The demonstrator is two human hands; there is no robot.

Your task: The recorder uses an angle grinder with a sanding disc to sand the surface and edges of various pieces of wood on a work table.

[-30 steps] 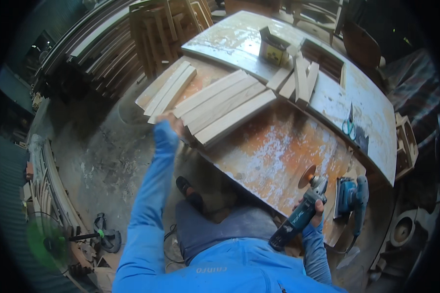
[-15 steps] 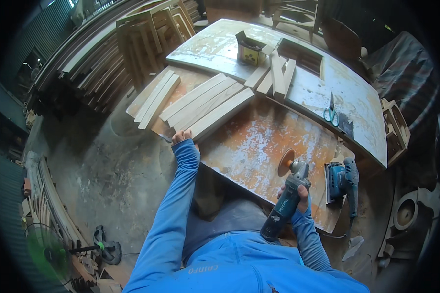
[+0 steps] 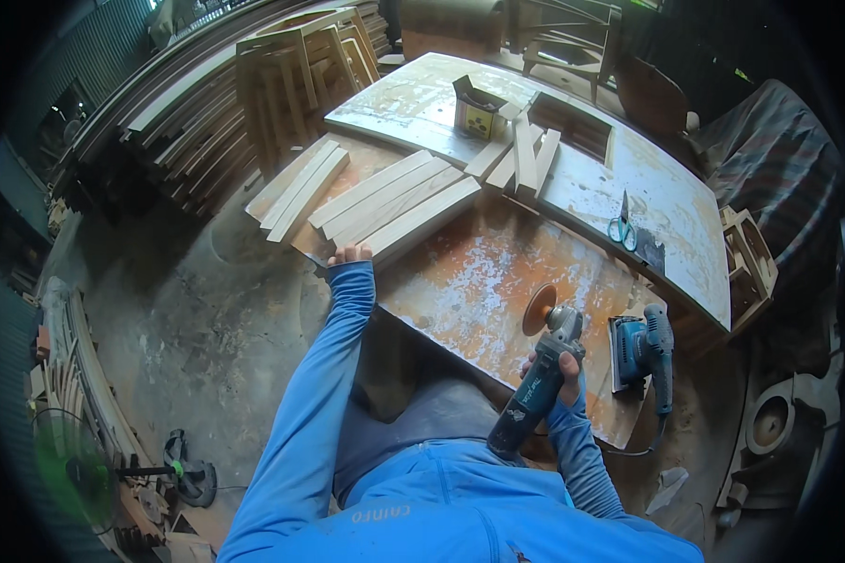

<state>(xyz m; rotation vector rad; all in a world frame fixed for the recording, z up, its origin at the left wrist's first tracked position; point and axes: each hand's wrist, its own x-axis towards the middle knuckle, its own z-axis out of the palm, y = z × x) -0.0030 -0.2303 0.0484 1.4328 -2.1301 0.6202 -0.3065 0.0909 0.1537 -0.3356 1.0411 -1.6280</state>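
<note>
My right hand is wrapped round the dark body of an angle grinder. An orange-brown sanding disc is fitted at its head, held above the near part of the worn table. My left hand has its fingers curled at the near end of a pale wooden strip, the rightmost of several lying side by side. Part of those fingers is hidden by the hand and the blue cuff. Two more narrow wooden strips lie further left on the table.
A blue sander lies right of the grinder, its cord over the edge. On the pale far board are scissors, crossed wood pieces and a small box. Stacked timber stands far left, a green fan near left.
The whole view has shifted slightly. Both hands keep their places, the left at the strip's end and the right round the grinder.
</note>
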